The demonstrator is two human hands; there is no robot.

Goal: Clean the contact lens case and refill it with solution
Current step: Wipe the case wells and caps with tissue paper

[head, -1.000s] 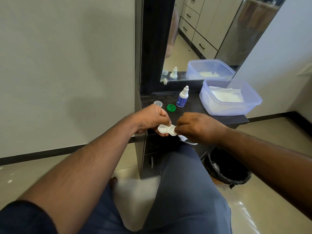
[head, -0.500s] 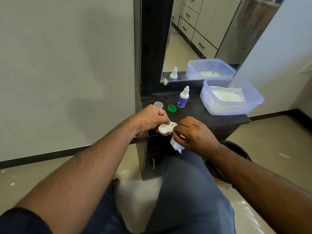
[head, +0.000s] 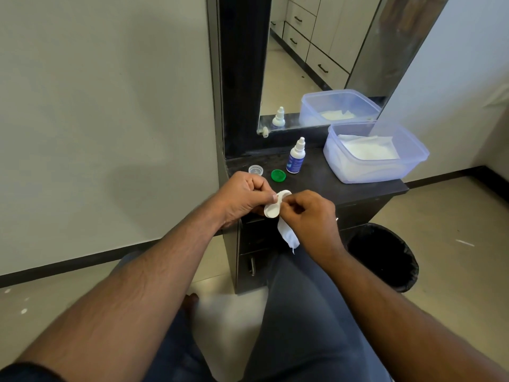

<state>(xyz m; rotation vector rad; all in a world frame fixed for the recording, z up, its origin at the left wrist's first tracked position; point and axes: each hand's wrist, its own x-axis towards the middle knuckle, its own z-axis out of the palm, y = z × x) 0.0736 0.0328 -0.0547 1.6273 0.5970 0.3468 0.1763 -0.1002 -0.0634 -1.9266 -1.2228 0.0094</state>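
Note:
My left hand point(head: 243, 197) pinches a white contact lens case point(head: 272, 209), uncapped and tilted, just in front of the black counter's edge. My right hand point(head: 308, 216) grips a white tissue point(head: 287, 237) and presses it against the case's far well; the tissue's tail hangs below the fingers. On the counter behind stand a small solution bottle point(head: 296, 158) with a blue label, a green cap point(head: 278, 175) and a clear cap point(head: 255, 170), both lying loose.
A black counter point(head: 319, 180) with drawers and a mirror holds a clear plastic tub point(head: 374, 153) of white tissues at the right. A black bin point(head: 385, 257) with a dark liner stands on the floor to the right. My legs are below.
The case has tilted up from lying flat between my hands. My right hand turned, and the tissue's tail now hangs longer beneath it.

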